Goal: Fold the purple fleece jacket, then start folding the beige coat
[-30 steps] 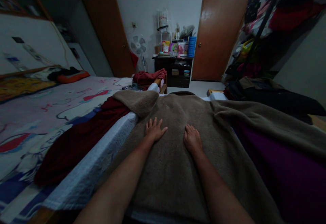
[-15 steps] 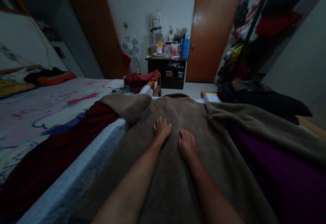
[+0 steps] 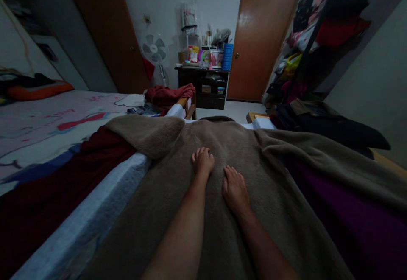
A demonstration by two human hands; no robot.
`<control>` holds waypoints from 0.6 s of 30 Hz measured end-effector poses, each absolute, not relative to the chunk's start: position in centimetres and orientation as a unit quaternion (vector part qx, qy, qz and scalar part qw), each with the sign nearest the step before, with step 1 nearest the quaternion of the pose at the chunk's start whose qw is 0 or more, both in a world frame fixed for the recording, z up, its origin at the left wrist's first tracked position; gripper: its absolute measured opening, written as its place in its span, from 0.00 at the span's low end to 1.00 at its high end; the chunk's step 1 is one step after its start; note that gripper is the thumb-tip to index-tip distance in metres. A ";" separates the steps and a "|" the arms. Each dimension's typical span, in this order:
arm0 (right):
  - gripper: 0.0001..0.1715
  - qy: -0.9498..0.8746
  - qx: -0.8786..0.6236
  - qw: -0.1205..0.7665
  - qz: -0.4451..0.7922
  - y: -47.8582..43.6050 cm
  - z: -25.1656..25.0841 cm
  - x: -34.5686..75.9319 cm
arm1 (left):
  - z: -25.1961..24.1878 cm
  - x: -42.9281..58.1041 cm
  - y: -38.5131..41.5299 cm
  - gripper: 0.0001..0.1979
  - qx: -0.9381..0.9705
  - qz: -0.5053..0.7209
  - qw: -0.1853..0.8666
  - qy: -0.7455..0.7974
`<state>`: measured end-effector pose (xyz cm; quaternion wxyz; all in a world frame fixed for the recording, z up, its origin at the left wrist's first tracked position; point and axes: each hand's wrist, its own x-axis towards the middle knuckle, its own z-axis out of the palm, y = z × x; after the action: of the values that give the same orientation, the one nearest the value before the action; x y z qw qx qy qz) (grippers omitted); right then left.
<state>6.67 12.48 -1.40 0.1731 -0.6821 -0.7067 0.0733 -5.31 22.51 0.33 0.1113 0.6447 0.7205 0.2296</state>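
Note:
A brown fleecy garment [image 3: 222, 140] lies spread out in front of me, one sleeve [image 3: 149, 131] folded at the left and the other [image 3: 318, 152] stretched to the right over purple cloth. My left hand [image 3: 203, 161] rests on its upper middle, fingers bent and slightly apart, holding nothing. Just right of it and a little nearer, my right hand [image 3: 235, 189] lies flat on the same fabric, palm down, with nothing held.
Dark red cloth [image 3: 73, 165] and a patterned bedspread [image 3: 85, 106] are on the left. Dark clothes [image 3: 337, 123] lie at the right. Behind stand a fan [image 3: 154, 49], a black cabinet [image 3: 202, 87] and a wooden door [image 3: 262, 38].
My left hand's fingers have drawn in somewhat from a wider spread. My right hand has shifted slightly nearer. The view has turned a little, so the background sits differently.

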 end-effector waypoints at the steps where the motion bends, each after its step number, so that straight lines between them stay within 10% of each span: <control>1: 0.28 -0.706 -0.683 0.171 0.074 12.5 -1.4 6.6 | 0.3 -5.3 22.6 0.17 0.651 0.227 0.113 0.716; 18: 0.29 -0.762 -0.632 0.117 0.080 22.9 -1.1 9.3 | -0.9 -3.4 22.1 0.27 0.724 0.144 0.094 0.667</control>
<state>9.30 22.86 -1.08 0.1173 -0.6319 -0.7619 0.0804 -3.43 22.14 -0.94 0.0941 0.7244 0.6675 0.1445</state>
